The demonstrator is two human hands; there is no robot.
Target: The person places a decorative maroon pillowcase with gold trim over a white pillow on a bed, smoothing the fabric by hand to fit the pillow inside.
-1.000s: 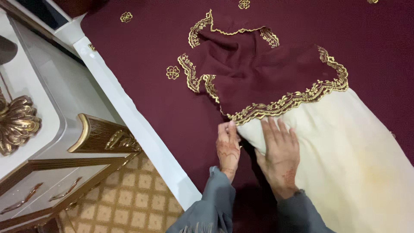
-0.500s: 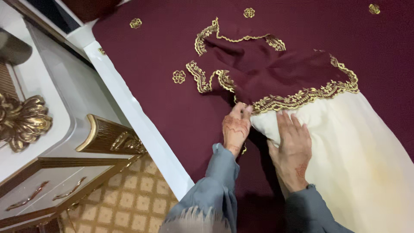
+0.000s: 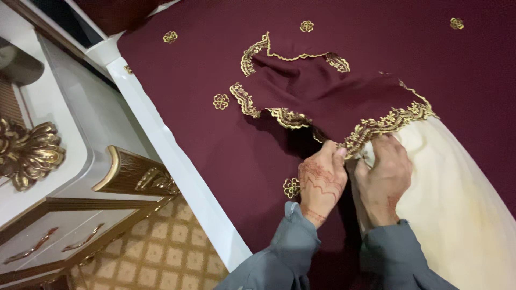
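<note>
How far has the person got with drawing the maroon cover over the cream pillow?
Done: the far end of the cream pillow sits inside the maroon pillowcase. In hand: left hand and right hand grip its gold-embroidered edge. Left: most of the pillow lies uncovered.

I have a single head-worn view, looking steeply down and forward from close above the bed [image 3: 215,134], its white frame [image 3: 161,139] running diagonally; a white bedside cabinet [image 3: 59,161] and patterned floor [image 3: 161,252] fill the left.
</note>
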